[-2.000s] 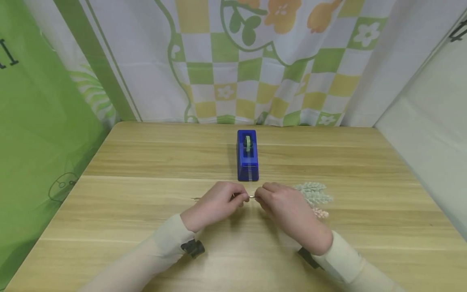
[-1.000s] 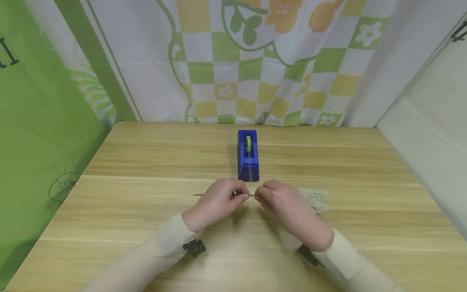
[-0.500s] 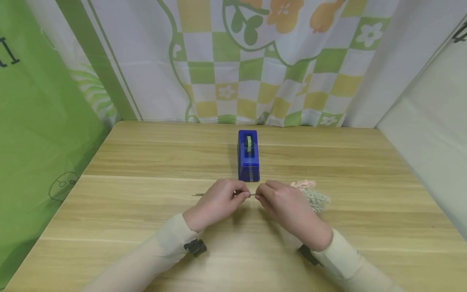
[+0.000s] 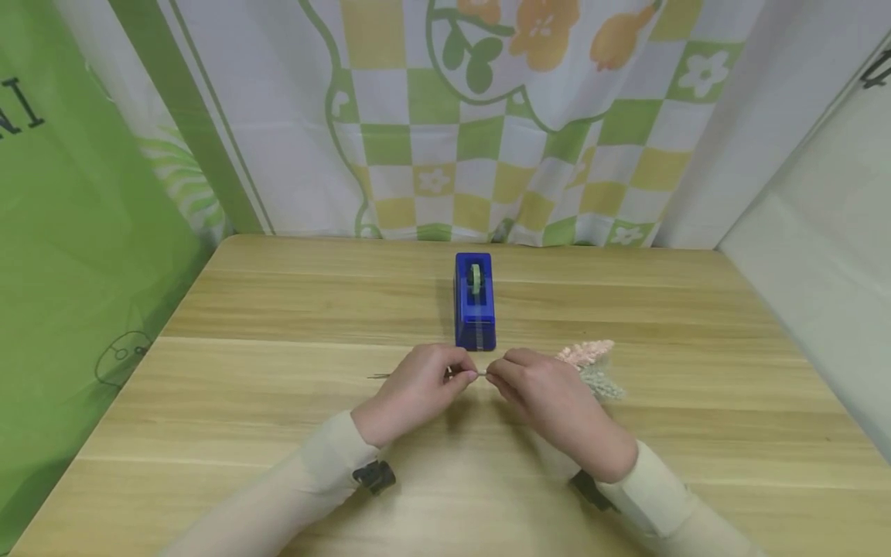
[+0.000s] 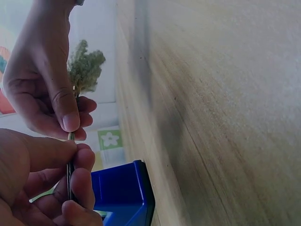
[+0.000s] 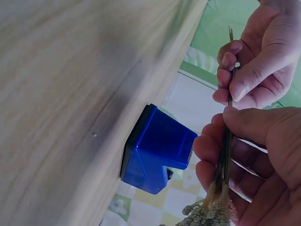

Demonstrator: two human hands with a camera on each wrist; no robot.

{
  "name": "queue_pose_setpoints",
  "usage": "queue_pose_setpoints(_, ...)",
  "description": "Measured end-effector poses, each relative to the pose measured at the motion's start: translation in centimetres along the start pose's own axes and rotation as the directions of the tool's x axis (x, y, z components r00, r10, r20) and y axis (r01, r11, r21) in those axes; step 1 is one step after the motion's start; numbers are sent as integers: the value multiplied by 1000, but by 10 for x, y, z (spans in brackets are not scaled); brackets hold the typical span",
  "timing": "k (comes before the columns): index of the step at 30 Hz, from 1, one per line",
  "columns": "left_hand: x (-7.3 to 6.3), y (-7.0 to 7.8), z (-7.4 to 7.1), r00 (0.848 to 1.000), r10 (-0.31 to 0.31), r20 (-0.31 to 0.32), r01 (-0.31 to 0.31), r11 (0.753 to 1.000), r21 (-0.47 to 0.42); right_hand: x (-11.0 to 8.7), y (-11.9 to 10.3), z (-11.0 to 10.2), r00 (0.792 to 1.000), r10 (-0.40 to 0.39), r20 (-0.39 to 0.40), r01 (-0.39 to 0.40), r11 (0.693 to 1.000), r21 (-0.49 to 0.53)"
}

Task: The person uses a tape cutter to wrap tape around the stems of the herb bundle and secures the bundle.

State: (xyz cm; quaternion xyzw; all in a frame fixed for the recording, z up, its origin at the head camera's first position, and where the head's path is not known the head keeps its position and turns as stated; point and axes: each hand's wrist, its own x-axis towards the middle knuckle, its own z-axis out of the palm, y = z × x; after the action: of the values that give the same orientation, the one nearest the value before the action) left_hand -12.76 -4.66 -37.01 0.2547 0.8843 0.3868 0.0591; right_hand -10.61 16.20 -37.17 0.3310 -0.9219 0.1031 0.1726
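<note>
My left hand (image 4: 416, 391) and right hand (image 4: 557, 406) meet at the middle of the table and pinch the thin stems (image 6: 226, 146) of one small bunch of artificial flowers. The stems lie level, and their bare ends (image 4: 378, 376) stick out left of the left hand. Beyond the right hand show a pink flower head (image 4: 586, 353) and pale green flower heads (image 4: 604, 383). A short light stretch of stem (image 4: 482, 374) shows between the fingertips; whether tape is wrapped there I cannot tell. In the left wrist view the green heads (image 5: 85, 68) stand behind the right hand.
A blue tape dispenser (image 4: 476, 309) with a roll of tape (image 4: 476, 278) stands just beyond the hands on the wooden table (image 4: 313, 302). A patterned curtain (image 4: 431, 139) hangs behind the table's far edge. Green cloth (image 4: 83, 232) hangs at the left.
The bunch has turned about its stems: the pink head was at the near side, then out of sight, and now shows at the far side. Both hands stay nearly in place, still pinching.
</note>
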Motion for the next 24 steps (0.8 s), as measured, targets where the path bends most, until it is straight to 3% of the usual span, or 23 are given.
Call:
queue_pose_setpoints(11, 1, 1, 1, 1000, -4, 14, 3, 1000, 14, 1, 0, 2, 1000, 13, -28, -14, 999, -30)
queue_pose_setpoints(24, 2, 1, 3, 1000, -15, -17, 15, 999, 34, 2, -6, -1, 999, 32, 29, -30, 997, -64)
